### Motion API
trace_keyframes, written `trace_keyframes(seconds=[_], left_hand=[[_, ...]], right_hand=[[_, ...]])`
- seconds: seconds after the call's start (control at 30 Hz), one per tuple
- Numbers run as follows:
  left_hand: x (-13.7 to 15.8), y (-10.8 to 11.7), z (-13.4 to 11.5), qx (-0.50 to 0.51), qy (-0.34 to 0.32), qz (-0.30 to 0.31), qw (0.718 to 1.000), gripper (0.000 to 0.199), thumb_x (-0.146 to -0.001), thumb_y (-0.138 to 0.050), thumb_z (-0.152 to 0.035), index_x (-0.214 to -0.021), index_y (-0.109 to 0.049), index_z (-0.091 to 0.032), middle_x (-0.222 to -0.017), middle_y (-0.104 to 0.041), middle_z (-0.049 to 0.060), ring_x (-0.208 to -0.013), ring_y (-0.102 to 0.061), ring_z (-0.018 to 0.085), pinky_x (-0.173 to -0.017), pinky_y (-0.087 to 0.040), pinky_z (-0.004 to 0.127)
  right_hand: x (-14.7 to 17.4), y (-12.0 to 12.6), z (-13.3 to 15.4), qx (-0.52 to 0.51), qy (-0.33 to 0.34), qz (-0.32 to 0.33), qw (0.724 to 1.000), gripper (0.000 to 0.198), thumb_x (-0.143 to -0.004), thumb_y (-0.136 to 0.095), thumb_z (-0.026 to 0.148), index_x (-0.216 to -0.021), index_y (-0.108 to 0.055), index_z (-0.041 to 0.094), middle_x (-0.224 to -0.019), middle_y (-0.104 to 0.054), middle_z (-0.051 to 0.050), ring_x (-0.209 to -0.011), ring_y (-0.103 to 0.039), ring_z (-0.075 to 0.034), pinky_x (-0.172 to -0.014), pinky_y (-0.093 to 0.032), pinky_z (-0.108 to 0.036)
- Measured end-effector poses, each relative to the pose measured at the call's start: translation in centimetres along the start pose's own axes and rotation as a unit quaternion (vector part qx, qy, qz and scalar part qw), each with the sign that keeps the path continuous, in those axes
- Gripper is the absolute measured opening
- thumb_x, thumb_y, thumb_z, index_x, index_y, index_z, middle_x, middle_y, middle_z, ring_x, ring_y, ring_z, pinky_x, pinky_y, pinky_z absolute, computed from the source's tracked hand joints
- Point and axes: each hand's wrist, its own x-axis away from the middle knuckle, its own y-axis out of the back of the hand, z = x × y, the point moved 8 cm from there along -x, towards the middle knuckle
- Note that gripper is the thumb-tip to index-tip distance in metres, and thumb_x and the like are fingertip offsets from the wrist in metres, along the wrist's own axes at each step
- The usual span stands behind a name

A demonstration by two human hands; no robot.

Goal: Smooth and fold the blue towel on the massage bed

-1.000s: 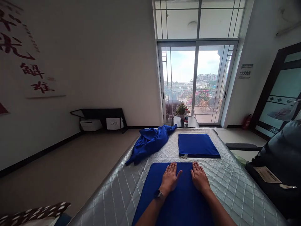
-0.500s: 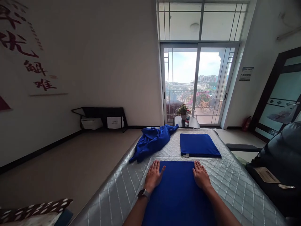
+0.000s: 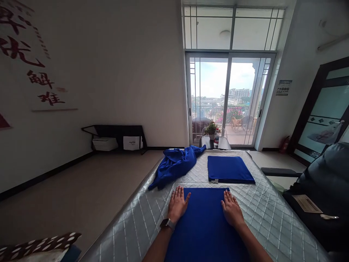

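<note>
A flat blue cloth (image 3: 204,225) lies lengthwise before me on the silver quilted cover (image 3: 131,218). On its left edge rests my left hand (image 3: 178,203), palm down, fingers stretched forward and thumb apart; a watch (image 3: 167,223) is on that wrist. My right hand (image 3: 231,208) lies flat on the right edge near the far corner, fingers extended. Beyond the cloth, a folded blue cloth (image 3: 230,169) with a small white tag sits to the right. A crumpled blue cloth (image 3: 177,163) is heaped at the far left. The near end of the flat cloth is out of frame.
At the far end a small table (image 3: 222,143) holds a potted plant (image 3: 211,129) and a bottle (image 3: 216,136). A dark chair (image 3: 332,178) stands at the right. A polka-dot cushion (image 3: 40,243) is at lower left. A black rack (image 3: 120,133) stands by the wall.
My right hand has slid slightly inward and toward me along the right edge of the cloth. My left hand stays in nearly the same place. The view has shifted slightly.
</note>
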Motion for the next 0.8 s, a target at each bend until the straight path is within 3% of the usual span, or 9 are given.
trace_keyframes(seconds=[0.1,0.27,0.37,0.47,0.57,0.67,0.8], left_hand=[[0.0,-0.3,-4.9,0.013,-0.033,0.006,0.999,0.081,-0.103,-0.012,-0.060,-0.154,-0.038,-0.003,-0.161,-0.040,0.020,-0.152,-0.029,0.037,-0.125,-0.025,0.054],[1.5,-3.8,-17.0,0.057,-0.180,0.047,0.981,0.068,-0.106,-0.014,-0.051,-0.156,-0.038,-0.011,-0.163,-0.039,0.013,-0.153,-0.030,0.024,-0.125,-0.031,0.044],[2.4,-5.3,-20.2,0.073,-0.207,0.040,0.975,0.066,-0.107,-0.016,-0.050,-0.155,-0.039,-0.011,-0.161,-0.042,0.014,-0.152,-0.032,0.024,-0.124,-0.032,0.046],[2.6,-6.1,-19.1,0.073,-0.181,0.018,0.981,0.066,-0.106,-0.018,-0.051,-0.155,-0.040,-0.013,-0.160,-0.044,0.014,-0.151,-0.034,0.025,-0.124,-0.032,0.048],[2.4,-6.6,-15.9,0.058,-0.162,0.016,0.985,0.067,-0.105,-0.020,-0.054,-0.156,-0.039,-0.013,-0.160,-0.044,0.013,-0.151,-0.034,0.026,-0.124,-0.032,0.049],[1.9,-6.7,-10.9,0.036,-0.133,0.010,0.990,0.071,-0.104,-0.024,-0.058,-0.157,-0.037,-0.012,-0.161,-0.041,0.013,-0.152,-0.033,0.028,-0.124,-0.032,0.050],[1.7,-5.4,-2.6,-0.012,-0.093,-0.038,0.995,0.074,-0.103,-0.021,-0.060,-0.156,-0.039,-0.011,-0.159,-0.045,0.014,-0.148,-0.040,0.029,-0.121,-0.036,0.049]], right_hand=[[0.0,0.1,0.0,-0.007,0.001,0.001,1.000,0.067,-0.101,-0.017,0.040,-0.160,-0.022,0.009,-0.168,-0.018,-0.007,-0.156,-0.011,-0.018,-0.126,-0.009,-0.039],[0.1,0.1,0.1,0.005,0.015,0.007,1.000,0.065,-0.101,-0.017,0.033,-0.160,-0.021,0.009,-0.168,-0.019,-0.008,-0.157,-0.009,-0.018,-0.126,-0.009,-0.039],[0.2,0.0,0.1,0.019,0.028,0.006,0.999,0.064,-0.099,-0.020,0.028,-0.160,-0.022,0.009,-0.169,-0.016,-0.007,-0.157,-0.008,-0.019,-0.126,-0.009,-0.039],[0.2,-0.1,0.1,0.025,0.032,0.001,0.999,0.065,-0.100,-0.022,0.034,-0.160,-0.023,0.007,-0.169,-0.016,-0.010,-0.157,-0.010,-0.020,-0.126,-0.010,-0.038],[0.0,-0.1,0.1,0.027,0.028,0.000,0.999,0.067,-0.101,-0.023,0.039,-0.159,-0.024,0.007,-0.168,-0.017,-0.012,-0.156,-0.012,-0.020,-0.126,-0.009,-0.038],[-0.1,-0.1,0.0,0.019,0.015,-0.007,1.000,0.067,-0.101,-0.020,0.039,-0.159,-0.023,0.005,-0.168,-0.018,-0.011,-0.156,-0.012,-0.019,-0.126,-0.009,-0.038],[-0.2,-0.2,-0.1,0.001,0.014,-0.018,1.000,0.066,-0.101,-0.018,0.036,-0.160,-0.023,0.008,-0.168,-0.019,-0.008,-0.156,-0.011,-0.018,-0.126,-0.008,-0.038]])
